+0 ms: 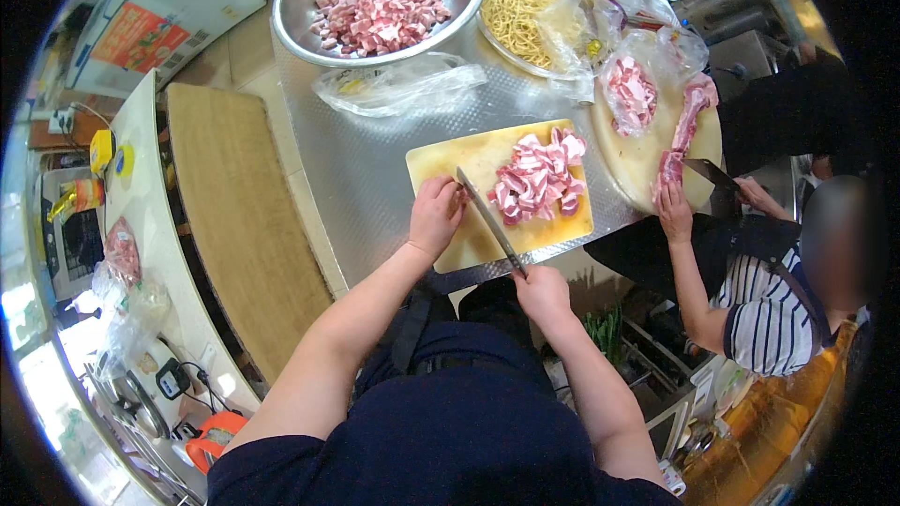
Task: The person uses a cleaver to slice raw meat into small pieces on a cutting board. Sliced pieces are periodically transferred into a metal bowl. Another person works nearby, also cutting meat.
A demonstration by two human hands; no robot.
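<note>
My right hand (pixel 545 295) grips the handle of a kitchen knife (pixel 489 218). Its blade runs away from me across a yellowed cutting board (pixel 450 147), edge-on to my view. Just left of the blade, my left hand (pixel 437 214) rests on the board with its fingers curled around a small piece of meat, mostly hidden under the fingertips. To the right of the knife lies a heap of sliced raw pork (pixel 538 176), pink with white fat. The board sits at the near edge of a metal-topped table (pixel 351 176).
A large steel bowl (pixel 285 21) holds diced meat. Nearby are a plastic bag (pixel 401 88) and a tray of noodles (pixel 520 21). At right, a co-worker's hand (pixel 675 214) holds a meat strip (pixel 685 119) on a round board (pixel 619 161), a cleaver (pixel 710 174) in the other. Left stands a wooden bench (pixel 232 211).
</note>
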